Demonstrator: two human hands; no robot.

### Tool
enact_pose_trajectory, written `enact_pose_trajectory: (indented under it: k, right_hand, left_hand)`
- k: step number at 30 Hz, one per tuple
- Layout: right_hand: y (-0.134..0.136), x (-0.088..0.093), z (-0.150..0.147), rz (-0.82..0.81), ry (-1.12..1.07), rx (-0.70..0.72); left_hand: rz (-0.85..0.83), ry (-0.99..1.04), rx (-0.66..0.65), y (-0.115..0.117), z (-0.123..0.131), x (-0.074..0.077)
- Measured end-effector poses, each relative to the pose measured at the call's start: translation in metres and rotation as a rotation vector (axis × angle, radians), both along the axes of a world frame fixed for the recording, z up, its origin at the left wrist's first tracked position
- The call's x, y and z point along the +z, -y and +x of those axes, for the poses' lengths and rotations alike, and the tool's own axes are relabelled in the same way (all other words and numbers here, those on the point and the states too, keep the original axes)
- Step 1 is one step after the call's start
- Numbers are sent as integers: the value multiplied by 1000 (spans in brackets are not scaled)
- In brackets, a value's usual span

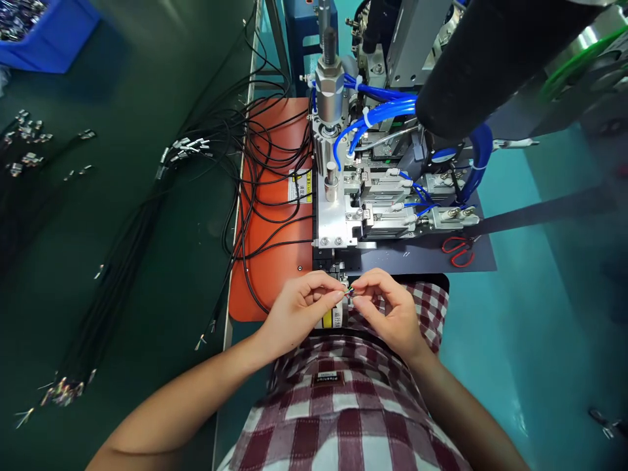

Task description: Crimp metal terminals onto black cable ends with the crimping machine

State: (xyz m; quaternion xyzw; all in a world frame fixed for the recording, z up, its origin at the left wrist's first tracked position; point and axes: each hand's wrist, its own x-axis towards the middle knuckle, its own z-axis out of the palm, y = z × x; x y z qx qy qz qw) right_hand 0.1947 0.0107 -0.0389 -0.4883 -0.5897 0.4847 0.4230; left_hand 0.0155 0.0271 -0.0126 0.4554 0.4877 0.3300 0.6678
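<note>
Close together in front of my lap, both hands pinch thin coloured wires (pixel 349 292), with a bit of green showing between the fingertips. My left hand (pixel 305 304) grips them from the left with thumb and forefinger. From the other side, my right hand (pixel 390 309) pinches the wires between thumb and index finger. Most of what lies inside the fingers is hidden. Just beyond my hands stands the metal machine (pixel 338 222) with its cylinders and blue air hoses (pixel 392 110). Several black cables (pixel 265 196) run to its left side over an orange plate (pixel 282 261).
On the dark green table (pixel 161 314) to the left lie a long cable bundle (pixel 132 235) with stripped ends and small metal connectors (pixel 29 131). A blue bin (pixel 53 46) stands at the far left. Red-handled scissors (pixel 460 250) rest on the grey plate (pixel 422 258) at right.
</note>
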Motion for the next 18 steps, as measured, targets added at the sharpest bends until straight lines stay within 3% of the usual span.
enact_pose_trajectory:
  k: [11,18]
  right_hand:
    - [3,-4,-13,-218,-241,-63]
    - [7,-7,-21,-238,-299,-129]
  left_hand:
    - [-125,86,3,-1,0,0]
    - [-236,149,19,3,-1,-7]
